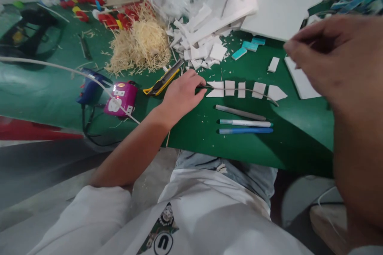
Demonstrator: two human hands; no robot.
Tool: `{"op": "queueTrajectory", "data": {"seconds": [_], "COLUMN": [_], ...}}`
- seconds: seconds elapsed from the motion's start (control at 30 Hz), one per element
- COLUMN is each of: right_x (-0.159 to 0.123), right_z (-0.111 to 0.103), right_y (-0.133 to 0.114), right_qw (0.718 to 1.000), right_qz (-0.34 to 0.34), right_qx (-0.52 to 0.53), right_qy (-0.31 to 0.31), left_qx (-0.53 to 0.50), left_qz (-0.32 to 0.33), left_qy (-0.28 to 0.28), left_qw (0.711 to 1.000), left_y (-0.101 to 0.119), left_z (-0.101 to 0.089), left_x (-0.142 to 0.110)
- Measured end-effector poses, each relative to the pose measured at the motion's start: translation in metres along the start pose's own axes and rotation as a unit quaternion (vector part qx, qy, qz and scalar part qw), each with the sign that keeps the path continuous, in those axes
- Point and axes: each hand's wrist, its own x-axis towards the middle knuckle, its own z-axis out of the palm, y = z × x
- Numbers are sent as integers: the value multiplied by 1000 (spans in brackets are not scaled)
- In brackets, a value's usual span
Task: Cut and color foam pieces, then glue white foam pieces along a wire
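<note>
My left hand is closed at the left end of a thin brownish cord, thumb and index finger pinched on it. The cord runs rightward over several white foam pieces, lined up in a row, with a notched piece at the left and a pointed one at the right. Raised at the right, nearer the camera, my right hand has its fingertips drawn together; whatever is between them cannot be made out. Below the row lie a grey pen, a white pen and a blue pen.
A yellow and black utility knife lies beside my left wrist. Behind are wood shavings, foam scraps and large foam sheets. A purple power socket and white cable are at left.
</note>
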Motion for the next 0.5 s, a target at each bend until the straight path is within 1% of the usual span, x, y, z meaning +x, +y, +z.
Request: {"op": "queueTrajectory", "data": {"seconds": [0.07,0.1,0.13,0.17,0.2,0.27,0.37,0.5], "right_x": [-14,-22,-31,-40,-49,-62,-73,-75], "right_z": [-5,-6,-8,-9,-9,-8,-5,0], "right_y": [13,20,27,33,40,51,60,61], "right_qw": [997,995,993,990,985,979,978,982], "right_qz": [-22,-22,-21,-27,-38,-53,-51,-63], "right_qx": [-56,-66,-76,-97,-112,-133,-139,-123], "right_qy": [-53,-73,-86,-98,-124,-148,-146,-131], "left_qx": [1,1,2,2,3,0,-10,-16], "left_qz": [7,6,3,-2,-6,-13,-19,-15], "left_qy": [7,8,7,5,2,-4,-5,1], "left_qw": [1000,1000,1000,1000,1000,1000,1000,1000], "left_y": [-1,0,0,1,2,3,3,0], "left_z": [2,2,2,2,2,1,-1,0], "left_x": [-1,-1,-1,0,0,2,4,4]}}
